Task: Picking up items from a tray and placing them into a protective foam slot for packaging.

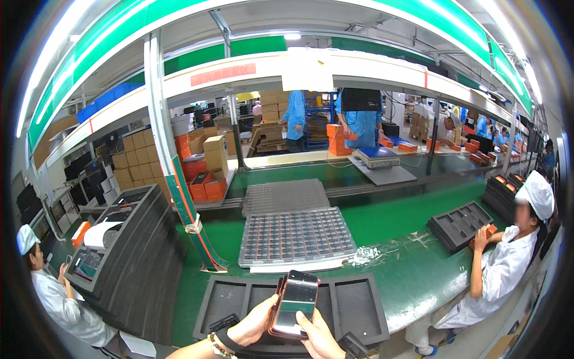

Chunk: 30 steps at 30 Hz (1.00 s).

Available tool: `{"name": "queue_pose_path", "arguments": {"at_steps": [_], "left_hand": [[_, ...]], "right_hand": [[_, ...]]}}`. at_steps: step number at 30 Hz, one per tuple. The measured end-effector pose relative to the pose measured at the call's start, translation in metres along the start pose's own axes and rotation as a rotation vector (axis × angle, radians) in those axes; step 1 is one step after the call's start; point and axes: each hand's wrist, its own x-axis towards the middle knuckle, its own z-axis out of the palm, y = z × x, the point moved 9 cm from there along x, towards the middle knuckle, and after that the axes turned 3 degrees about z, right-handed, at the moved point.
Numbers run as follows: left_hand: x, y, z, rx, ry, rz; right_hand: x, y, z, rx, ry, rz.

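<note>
Both my hands hold a smartphone [299,292] with a dark glossy screen and a reddish-brown edge, tilted above a black foam tray [332,311]. My left hand [258,323] wraps round its left side; more reddish-brown edges show there, and I cannot tell whether a second phone lies beneath. My right hand [320,340] grips the lower right side, its thumb on the screen. The foam tray has several wide recesses, partly hidden by my hands. Just beyond it lies a clear plastic tray [244,261] filled with rows of small dark parts.
A grey plastic tray [286,197] lies behind the filled one, with crumpled clear scraps [363,256] at right. Tall stacked foam trays [137,281] and a metal post [156,107] stand left. Co-workers sit at left [57,299] and right [505,263], the latter beside another foam tray [445,234].
</note>
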Motion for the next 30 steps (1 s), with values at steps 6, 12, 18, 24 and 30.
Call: {"name": "queue_pose_path", "arguments": {"at_steps": [6,12,18,24,30], "left_hand": [[-0.012,-0.018,-0.030,0.240,0.071,0.206],[-0.046,0.007,-0.067,0.205,0.193,0.439],[-0.052,0.018,-0.073,0.538,0.370,0.367],[-0.039,-0.003,-0.069,0.432,0.306,0.312],[-0.089,0.042,-0.117,0.346,0.478,0.614]], "right_hand": [[-0.004,0.018,-0.027,0.010,0.104,-0.016],[-0.026,-0.041,-0.048,-0.170,0.173,-0.294],[-0.032,-0.053,-0.052,-0.459,0.153,-0.210],[-0.015,-0.027,-0.068,-0.531,0.158,-0.373],[-0.057,-0.079,-0.057,-0.503,0.185,-0.419]]}}
